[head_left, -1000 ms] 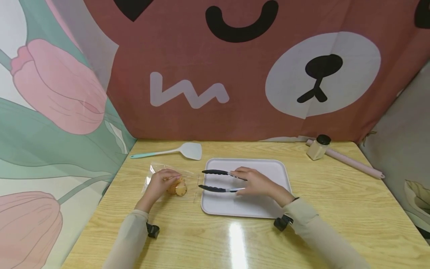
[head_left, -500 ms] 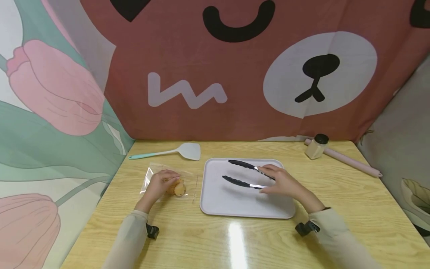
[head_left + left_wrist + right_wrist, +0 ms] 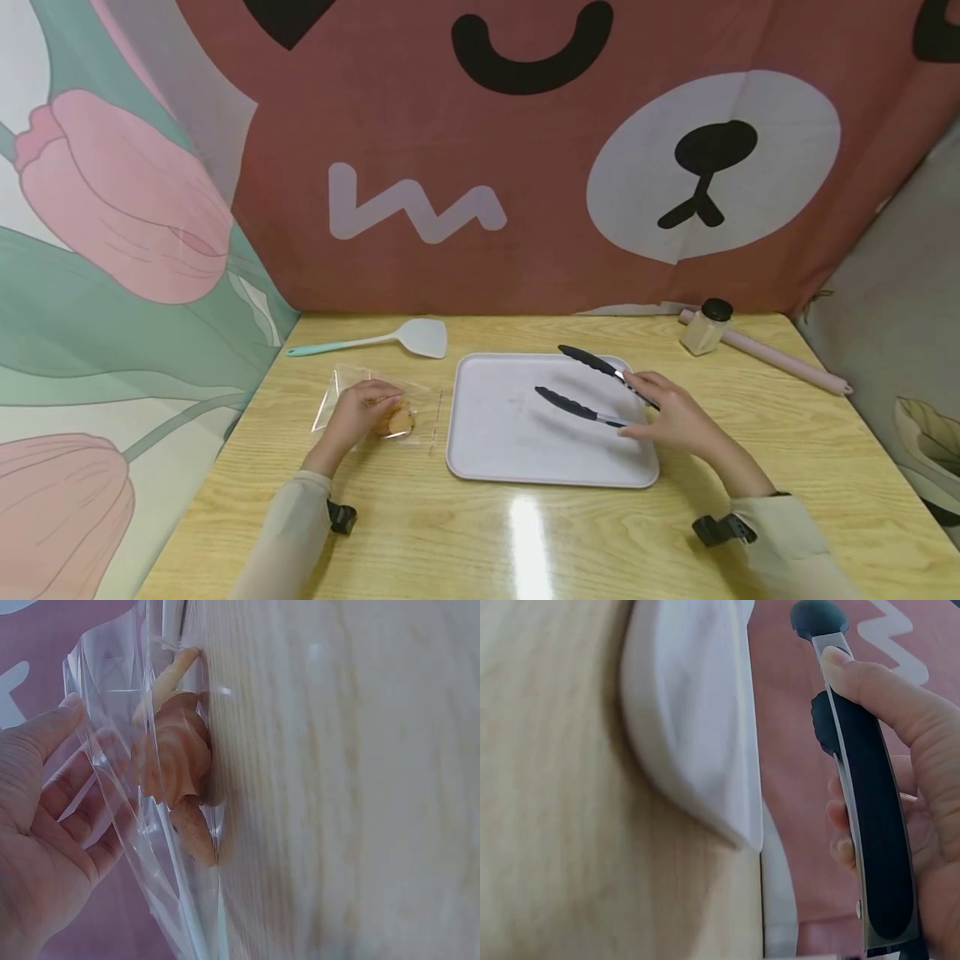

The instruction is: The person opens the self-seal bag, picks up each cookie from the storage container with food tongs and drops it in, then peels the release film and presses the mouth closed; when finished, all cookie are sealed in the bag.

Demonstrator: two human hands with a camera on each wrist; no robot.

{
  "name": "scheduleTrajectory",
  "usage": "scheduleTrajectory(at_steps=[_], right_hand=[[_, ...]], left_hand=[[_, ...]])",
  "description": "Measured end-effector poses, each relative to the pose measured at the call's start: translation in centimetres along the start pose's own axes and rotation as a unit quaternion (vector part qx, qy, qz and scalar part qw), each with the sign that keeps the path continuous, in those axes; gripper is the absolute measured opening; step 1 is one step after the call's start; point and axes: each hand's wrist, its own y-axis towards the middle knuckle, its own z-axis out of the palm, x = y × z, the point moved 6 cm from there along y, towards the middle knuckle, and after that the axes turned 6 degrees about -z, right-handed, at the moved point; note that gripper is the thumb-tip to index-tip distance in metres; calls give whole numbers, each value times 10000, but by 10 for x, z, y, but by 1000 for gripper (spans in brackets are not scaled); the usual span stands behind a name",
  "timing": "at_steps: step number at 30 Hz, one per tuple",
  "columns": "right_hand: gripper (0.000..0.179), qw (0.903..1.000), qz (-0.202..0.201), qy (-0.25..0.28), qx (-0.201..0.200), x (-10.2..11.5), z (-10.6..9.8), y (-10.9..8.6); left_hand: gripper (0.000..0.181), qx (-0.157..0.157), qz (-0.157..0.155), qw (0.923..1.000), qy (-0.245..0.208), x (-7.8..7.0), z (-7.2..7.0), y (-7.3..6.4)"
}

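Tongs (image 3: 588, 360) are held in the right hand (image 3: 672, 417) over the right part of the tray (image 3: 487, 437), their two tips spread apart and pointed left and away. The rear end is covered by the hand in the head view and cut off by the lower edge in the right wrist view. The tips are black and scalloped, the arms silver, inset with a black strip. One arm is pressed by the thumb; the other fingers are curled at the far side, partly hidden. With the left hand (image 3: 356, 417), a clear bag (image 3: 112, 675) is pinched between thumb and fingers, left of the tray; its outline is broken by glare. Brown and tan cookies (image 3: 176, 754) are seen inside, partly covered, so their number cannot be told. A spatula (image 3: 424, 337) is laid behind the bag. Part of a pink rod (image 3: 791, 361) is hidden by a jar (image 3: 703, 333).
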Motion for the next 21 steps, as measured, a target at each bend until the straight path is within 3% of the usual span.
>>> scheduleTrajectory(at_steps=[9, 21], right_hand=[[100, 9947, 1005, 174, 124, -18, -5, -33], [102, 9868, 1594, -65, -275, -24, -19, -66]], left_hand=[[13, 2, 15, 10000, 45, 0, 0, 1], [13, -65, 82, 9999, 2, 2, 2, 1]])
